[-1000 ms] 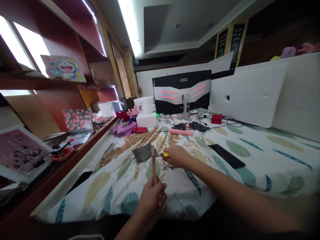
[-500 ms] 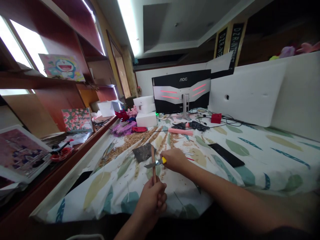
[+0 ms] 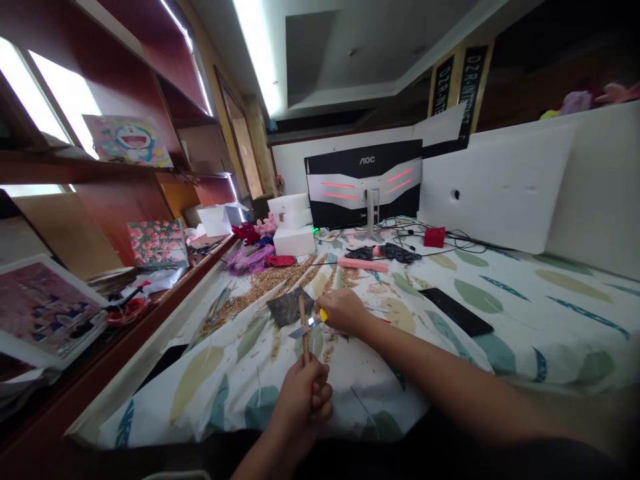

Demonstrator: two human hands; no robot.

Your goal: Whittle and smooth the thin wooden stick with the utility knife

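My left hand (image 3: 303, 403) is closed around the lower end of a thin wooden stick (image 3: 303, 325), which points up and away from me. My right hand (image 3: 344, 311) is closed on a small knife with a yellow handle (image 3: 310, 324). The knife's blade lies across the stick about halfway up. Wood shavings (image 3: 265, 283) are scattered over the leaf-patterned cloth (image 3: 500, 313) beyond my hands. A dark grey sheet (image 3: 286, 308) lies on the cloth just behind the stick's tip.
A black phone (image 3: 457, 311) lies to the right of my right arm. A pink bar (image 3: 362, 265), a red box (image 3: 433, 237), white foam boxes (image 3: 293, 239) and a monitor (image 3: 365, 183) stand farther back. Shelves with pictures and red scissors (image 3: 123, 313) run along the left.
The knife blade has moved down the stick and back toward me. My right hand has shifted slightly left. The left hand keeps the stick nearly still.
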